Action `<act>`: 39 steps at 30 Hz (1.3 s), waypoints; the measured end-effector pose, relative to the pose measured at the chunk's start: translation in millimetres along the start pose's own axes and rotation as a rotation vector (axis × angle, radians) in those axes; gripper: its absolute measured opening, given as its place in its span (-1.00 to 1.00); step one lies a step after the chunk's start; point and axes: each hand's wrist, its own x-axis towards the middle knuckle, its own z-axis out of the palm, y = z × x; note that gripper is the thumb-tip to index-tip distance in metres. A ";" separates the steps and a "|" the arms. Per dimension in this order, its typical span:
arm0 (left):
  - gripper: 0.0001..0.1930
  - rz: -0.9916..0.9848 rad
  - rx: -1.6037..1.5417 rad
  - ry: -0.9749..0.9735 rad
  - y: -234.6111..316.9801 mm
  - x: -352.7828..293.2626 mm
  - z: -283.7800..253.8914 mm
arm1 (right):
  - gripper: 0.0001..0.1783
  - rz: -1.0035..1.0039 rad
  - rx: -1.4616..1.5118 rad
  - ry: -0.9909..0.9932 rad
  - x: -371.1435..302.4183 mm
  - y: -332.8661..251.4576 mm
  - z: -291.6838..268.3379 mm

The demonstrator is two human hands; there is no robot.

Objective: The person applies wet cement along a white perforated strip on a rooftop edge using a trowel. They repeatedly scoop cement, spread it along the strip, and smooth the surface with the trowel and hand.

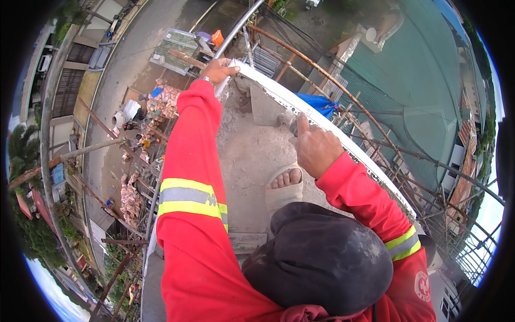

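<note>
A long white strip [273, 86], perforated along its inner side, runs along the outer edge of a grey concrete ledge [241, 145]. At the strip's far left corner, my left hand [219, 71] is closed over the end, its thumb lying on top. My right hand [320, 152] grips a trowel [264, 109] by its handle, the index finger stretched along it beside the strip. The trowel's flat grey blade lies over the ledge, close to the strip's inner side. Part of the handle is hidden by my fingers.
My sandalled foot [285, 180] rests on the ledge, behind a dark cloth-covered rounded shape [322, 257]. Rusty scaffold poles [327, 78], green netting [413, 70] and a blue tarp [319, 103] lie beyond the strip. Far below on the left are a street [123, 64] and pinkish sacks [130, 198].
</note>
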 end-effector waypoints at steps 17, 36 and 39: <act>-0.50 -0.010 0.101 0.042 0.1 0.0 -0.2 | -0.57 0.031 0.071 -0.079 6.6 4.0 -12.8; -0.55 0.036 0.062 0.007 -0.2 0.0 0.7 | -0.65 0.367 1.160 -0.428 13.2 38.7 -12.9; -0.56 0.029 0.062 0.014 4.7 -3.4 1.2 | -0.67 0.368 1.171 -0.417 19.0 35.1 -11.7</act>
